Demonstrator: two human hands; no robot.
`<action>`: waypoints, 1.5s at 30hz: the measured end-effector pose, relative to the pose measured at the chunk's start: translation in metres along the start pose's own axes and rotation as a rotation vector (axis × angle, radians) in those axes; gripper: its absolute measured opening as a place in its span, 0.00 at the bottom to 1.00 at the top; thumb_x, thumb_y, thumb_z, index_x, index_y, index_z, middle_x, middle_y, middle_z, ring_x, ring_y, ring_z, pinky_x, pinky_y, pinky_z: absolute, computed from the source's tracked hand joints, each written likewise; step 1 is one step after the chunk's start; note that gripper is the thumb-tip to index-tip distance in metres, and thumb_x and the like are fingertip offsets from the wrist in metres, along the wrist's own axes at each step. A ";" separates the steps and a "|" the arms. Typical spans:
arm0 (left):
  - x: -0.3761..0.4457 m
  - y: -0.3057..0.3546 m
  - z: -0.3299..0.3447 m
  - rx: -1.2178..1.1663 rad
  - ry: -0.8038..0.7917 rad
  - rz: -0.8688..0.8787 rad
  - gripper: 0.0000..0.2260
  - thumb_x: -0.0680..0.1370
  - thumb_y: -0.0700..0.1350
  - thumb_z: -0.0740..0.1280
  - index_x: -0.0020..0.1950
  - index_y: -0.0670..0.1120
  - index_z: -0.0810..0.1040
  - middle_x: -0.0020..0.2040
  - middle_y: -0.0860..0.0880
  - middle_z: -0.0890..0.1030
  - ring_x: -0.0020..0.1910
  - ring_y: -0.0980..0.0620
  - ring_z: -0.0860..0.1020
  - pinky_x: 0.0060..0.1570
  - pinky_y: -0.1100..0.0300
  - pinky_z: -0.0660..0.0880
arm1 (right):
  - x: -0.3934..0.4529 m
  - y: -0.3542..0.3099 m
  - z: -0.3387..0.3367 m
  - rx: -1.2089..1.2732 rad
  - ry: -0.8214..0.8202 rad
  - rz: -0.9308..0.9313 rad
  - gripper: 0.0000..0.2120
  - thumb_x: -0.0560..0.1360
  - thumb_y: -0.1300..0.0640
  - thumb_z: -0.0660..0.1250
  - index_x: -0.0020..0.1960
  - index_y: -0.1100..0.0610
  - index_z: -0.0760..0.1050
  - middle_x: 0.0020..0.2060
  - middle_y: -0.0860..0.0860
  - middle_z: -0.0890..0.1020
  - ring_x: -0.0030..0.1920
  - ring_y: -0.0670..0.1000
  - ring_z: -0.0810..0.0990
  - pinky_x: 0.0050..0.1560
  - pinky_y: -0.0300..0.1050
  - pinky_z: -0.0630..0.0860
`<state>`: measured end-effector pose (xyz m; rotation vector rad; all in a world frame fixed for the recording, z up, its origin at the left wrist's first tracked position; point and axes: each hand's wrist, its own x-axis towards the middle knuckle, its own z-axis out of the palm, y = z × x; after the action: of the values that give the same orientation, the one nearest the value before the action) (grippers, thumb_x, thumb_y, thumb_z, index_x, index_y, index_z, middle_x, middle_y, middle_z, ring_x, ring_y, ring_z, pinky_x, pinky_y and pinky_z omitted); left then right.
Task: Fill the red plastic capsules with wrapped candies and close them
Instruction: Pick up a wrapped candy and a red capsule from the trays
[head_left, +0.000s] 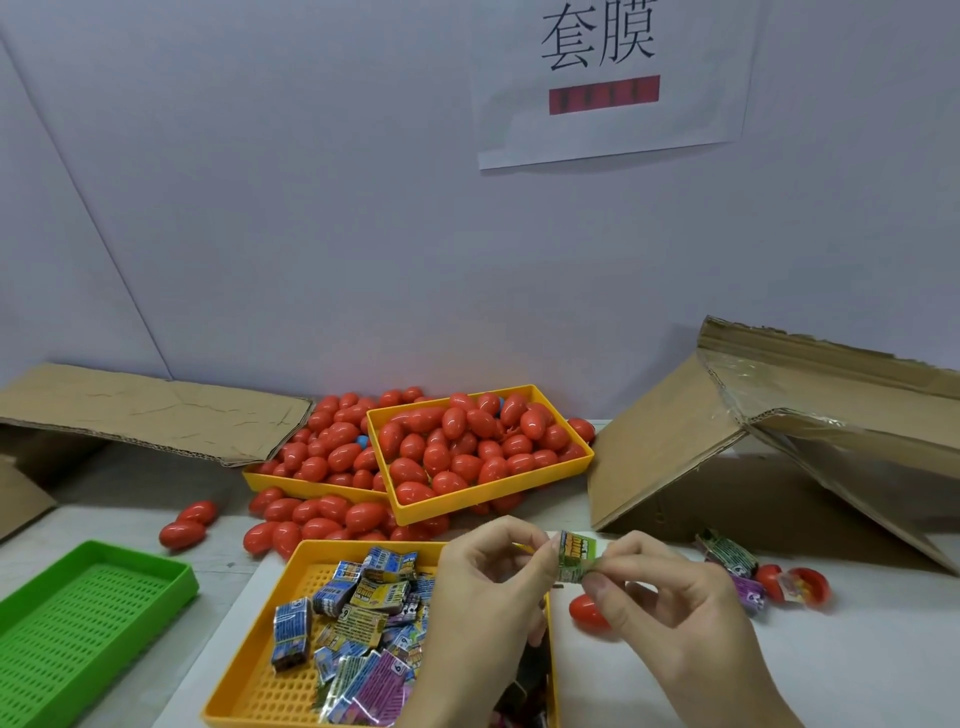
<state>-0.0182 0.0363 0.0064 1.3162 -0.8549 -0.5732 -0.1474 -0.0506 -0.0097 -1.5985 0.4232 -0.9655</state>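
My left hand (491, 582) and my right hand (660, 597) both pinch a green wrapped candy (577, 555) between their fingertips, above the right rim of the yellow candy tray (291, 571). That tray holds several blue, purple and yellow wrapped candies (358, 618). A red capsule piece (587, 612) lies on the table under my right hand. An open red capsule (795, 584) with a candy in it lies to the right, beside a purple candy (750, 592) and a dark green one (727, 553). Many shut red capsules (457, 447) fill a yellow tray (493, 496) behind.
A second yellow tray (260, 480) of red capsules sits behind-left, with loose capsules (311, 519) spilled on the table and two more (187, 525) farther left. A green perforated tray (93, 613) stands at the left. Cardboard flaps (145, 410) and a cardboard box (779, 441) flank the work area.
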 end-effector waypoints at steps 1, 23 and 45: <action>0.000 0.000 0.000 -0.014 -0.018 -0.003 0.09 0.70 0.51 0.72 0.40 0.46 0.84 0.30 0.48 0.78 0.23 0.50 0.71 0.22 0.62 0.68 | 0.000 0.000 -0.001 -0.007 0.000 -0.012 0.08 0.65 0.55 0.72 0.44 0.53 0.87 0.40 0.55 0.80 0.39 0.61 0.77 0.38 0.67 0.75; -0.007 -0.005 0.024 0.102 0.144 0.233 0.02 0.68 0.50 0.76 0.40 0.53 0.88 0.41 0.53 0.84 0.36 0.53 0.80 0.24 0.51 0.74 | 0.005 -0.005 -0.008 0.015 0.000 -0.001 0.08 0.76 0.48 0.67 0.45 0.50 0.84 0.39 0.50 0.79 0.39 0.43 0.77 0.40 0.33 0.73; -0.010 0.001 0.020 -0.081 -0.259 0.070 0.11 0.66 0.52 0.76 0.45 0.51 0.84 0.40 0.50 0.78 0.32 0.54 0.75 0.32 0.61 0.73 | 0.010 -0.002 -0.027 0.115 -0.230 0.026 0.22 0.70 0.35 0.69 0.37 0.55 0.80 0.40 0.48 0.70 0.44 0.48 0.73 0.45 0.41 0.73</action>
<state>-0.0398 0.0328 0.0060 1.1488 -1.0738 -0.7255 -0.1630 -0.0747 -0.0047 -1.5735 0.2251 -0.7620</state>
